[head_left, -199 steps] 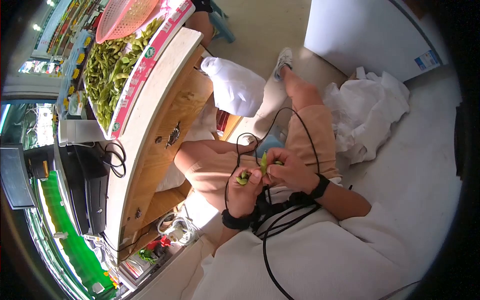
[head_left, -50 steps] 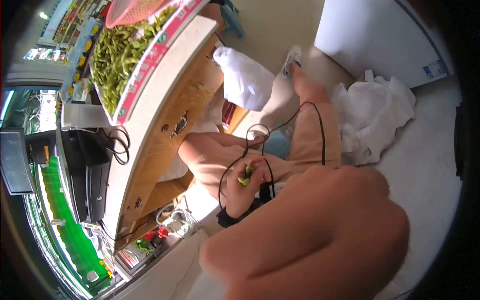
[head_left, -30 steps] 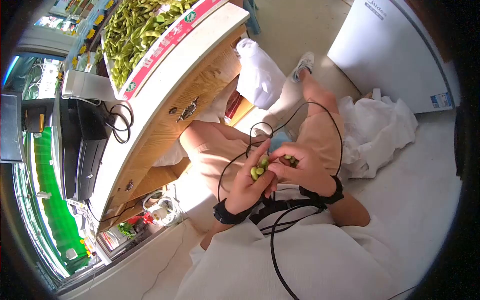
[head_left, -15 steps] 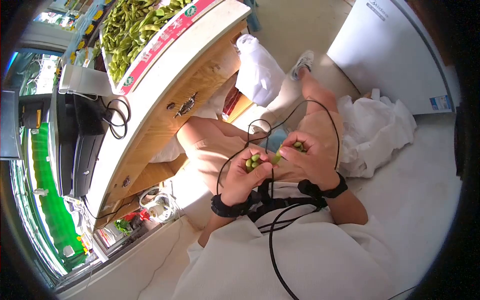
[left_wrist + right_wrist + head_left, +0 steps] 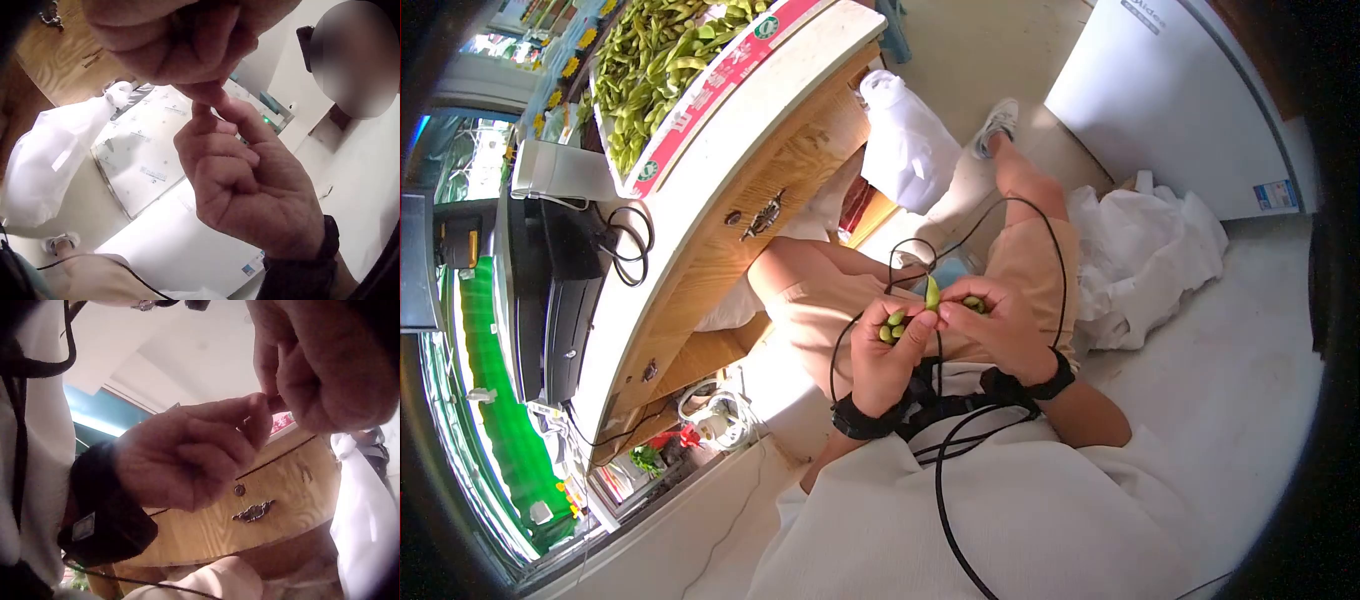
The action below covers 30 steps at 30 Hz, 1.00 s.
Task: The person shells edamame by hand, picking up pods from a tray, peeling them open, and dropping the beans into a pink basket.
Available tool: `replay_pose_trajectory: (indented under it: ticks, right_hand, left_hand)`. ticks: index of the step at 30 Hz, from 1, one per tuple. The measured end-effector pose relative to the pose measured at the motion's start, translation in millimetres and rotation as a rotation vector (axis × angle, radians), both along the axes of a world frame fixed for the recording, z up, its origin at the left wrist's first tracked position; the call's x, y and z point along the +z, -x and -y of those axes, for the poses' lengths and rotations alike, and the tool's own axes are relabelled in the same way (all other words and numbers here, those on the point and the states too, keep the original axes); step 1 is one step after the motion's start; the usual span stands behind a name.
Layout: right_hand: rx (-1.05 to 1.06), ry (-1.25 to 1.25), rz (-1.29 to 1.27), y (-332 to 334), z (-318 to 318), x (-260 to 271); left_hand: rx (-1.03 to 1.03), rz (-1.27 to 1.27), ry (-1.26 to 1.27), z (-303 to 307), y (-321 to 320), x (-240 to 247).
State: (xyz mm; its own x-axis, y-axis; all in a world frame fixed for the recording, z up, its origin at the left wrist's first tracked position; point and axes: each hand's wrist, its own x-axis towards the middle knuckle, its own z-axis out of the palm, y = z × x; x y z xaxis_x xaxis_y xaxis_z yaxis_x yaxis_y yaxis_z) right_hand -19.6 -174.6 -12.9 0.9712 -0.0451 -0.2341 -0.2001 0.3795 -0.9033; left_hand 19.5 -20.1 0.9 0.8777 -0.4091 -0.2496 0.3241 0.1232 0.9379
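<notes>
In the head view my left hand [image 5: 882,362] and right hand [image 5: 1008,328] meet fingertip to fingertip over the lap. A green soybean pod [image 5: 932,292] stands upright between them, pinched by thumbs and forefingers. Several rounded green pieces [image 5: 892,326] lie in the curled fingers of the left hand. More green pods [image 5: 973,303] are tucked in the right hand. In the left wrist view the right hand [image 5: 244,181] touches the left hand [image 5: 181,44], and the pod is hidden. The right wrist view shows the left hand [image 5: 194,456] meeting the right hand [image 5: 337,362].
A heap of soybean pods [image 5: 650,75] fills a red-edged tray on the counter [image 5: 730,130] at upper left. A white bag [image 5: 908,140] hangs by the drawer, and white plastic [image 5: 1145,265] lies near the fridge [image 5: 1190,110]. A black cable [image 5: 1060,260] loops around the hands.
The right arm swung across the view 1.7 seconds ago and came back to the left hand. Since half a second ago the hands have drawn closer and the pod has turned upright.
</notes>
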Motion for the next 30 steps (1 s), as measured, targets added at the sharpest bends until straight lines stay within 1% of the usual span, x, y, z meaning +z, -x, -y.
replay_pose_trajectory:
  ticks: [4,6,13,17,19,21,25,28,29,30]
  right_hand:
    - [-0.021,-0.032,0.009,1.5,-0.6,-7.1]
    - [-0.014,-0.046,0.011,0.8,-0.3,-6.4]
    - [-0.021,-0.1,-0.002,-0.6,-0.1,-3.7]
    - [-0.01,-0.066,0.0,-1.1,0.5,-6.6]
    - [-0.026,-0.152,-0.004,-1.8,-2.0,-10.1]
    - [-0.018,-0.154,-0.002,-1.7,-1.4,-12.5]
    - [-0.034,-0.169,-0.013,-2.7,-2.1,-10.6]
    - [-0.026,-0.209,-0.068,-2.1,-3.8,-16.3]
    - [-0.027,-0.209,-0.068,-1.8,-4.3,-17.6]
    - [-0.02,-0.278,-0.095,-1.4,-4.8,-18.7]
  left_hand:
    - [-0.037,-0.005,-0.03,-2.2,-0.5,1.7]
    - [-0.025,-0.061,-0.023,-2.1,0.2,4.3]
    - [-0.021,-0.004,0.014,1.1,-1.5,4.2]
    - [-0.028,-0.023,0.004,-2.2,-1.6,-0.7]
    - [-0.038,-0.052,-0.015,-1.8,-2.0,-0.6]
    - [-0.036,0.003,-0.009,1.0,-0.9,2.2]
    - [-0.031,-0.012,0.025,1.9,0.2,-0.7]
    - [-0.038,-0.078,0.073,1.7,0.8,-1.2]
    - [-0.031,-0.146,0.096,2.0,0.8,-0.6]
    - [-0.023,-0.214,0.12,2.3,0.6,-0.2]
